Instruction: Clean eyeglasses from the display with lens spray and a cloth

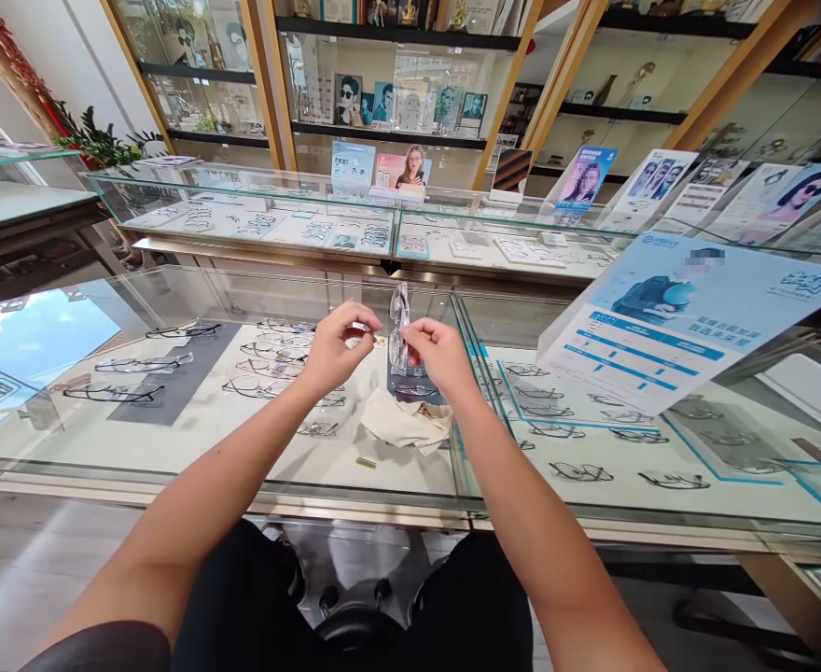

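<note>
My right hand [439,353] pinches a pair of eyeglasses [398,327], held on end above the glass counter. The lenses look clear and shiny; whether a film covers them I cannot tell. Just left of the glasses is my left hand [340,350], its thumb and forefinger curved toward each other with a small gap between the tips. I see nothing held in it. Below both hands, a crumpled cream cloth [403,422] lies on the counter. In front of the cloth rests a small gold-green piece [366,462].
Rows of eyeglass frames [263,364] fill the display counter [229,467] to the left, with more frames [582,471] at right. A blue-and-white sign [690,317] leans up on the right. Another glass showcase [257,201] and shelves stand behind.
</note>
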A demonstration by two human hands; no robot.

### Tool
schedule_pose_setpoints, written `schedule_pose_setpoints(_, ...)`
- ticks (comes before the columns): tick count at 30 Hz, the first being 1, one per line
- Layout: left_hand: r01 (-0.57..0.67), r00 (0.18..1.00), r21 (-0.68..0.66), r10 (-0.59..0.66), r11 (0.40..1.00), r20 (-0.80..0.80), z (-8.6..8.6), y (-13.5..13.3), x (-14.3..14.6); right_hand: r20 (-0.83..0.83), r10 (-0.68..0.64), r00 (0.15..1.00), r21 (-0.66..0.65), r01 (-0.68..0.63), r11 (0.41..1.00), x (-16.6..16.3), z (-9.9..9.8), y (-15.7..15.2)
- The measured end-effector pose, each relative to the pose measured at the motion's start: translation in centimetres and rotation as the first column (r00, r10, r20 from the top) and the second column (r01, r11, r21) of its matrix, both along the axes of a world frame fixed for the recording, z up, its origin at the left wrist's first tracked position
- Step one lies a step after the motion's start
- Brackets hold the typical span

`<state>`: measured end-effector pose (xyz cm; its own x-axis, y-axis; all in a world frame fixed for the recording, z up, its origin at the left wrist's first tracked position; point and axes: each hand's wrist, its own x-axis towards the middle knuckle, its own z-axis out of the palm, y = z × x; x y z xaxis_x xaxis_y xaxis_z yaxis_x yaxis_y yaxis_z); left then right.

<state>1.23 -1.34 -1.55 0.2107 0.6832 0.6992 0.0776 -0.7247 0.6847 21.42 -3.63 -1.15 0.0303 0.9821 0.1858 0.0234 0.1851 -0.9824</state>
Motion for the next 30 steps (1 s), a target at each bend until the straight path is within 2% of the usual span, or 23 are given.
schedule_pose_setpoints(8,-0.019,1.000,-0.003,0.019,1.000,0.004,-0.06,-0.06,-0.12,-0.012,0.007,1.000,-0.014,-0.007,1.000,-0.09,0.06,-0.20)
schedule_pose_setpoints(14,0.034,0.998,-0.018,-0.033,0.999,0.048,0.12,-0.14,-0.13,0.001,0.007,1.000,-0.025,-0.007,1.000,-0.01,0.11,-0.14)
schedule_pose_setpoints(30,0.042,0.999,-0.019,-0.042,0.999,0.031,0.21,-0.05,-0.18,0.005,0.026,1.000,-0.023,-0.026,0.999,0.00,-0.07,-0.05)
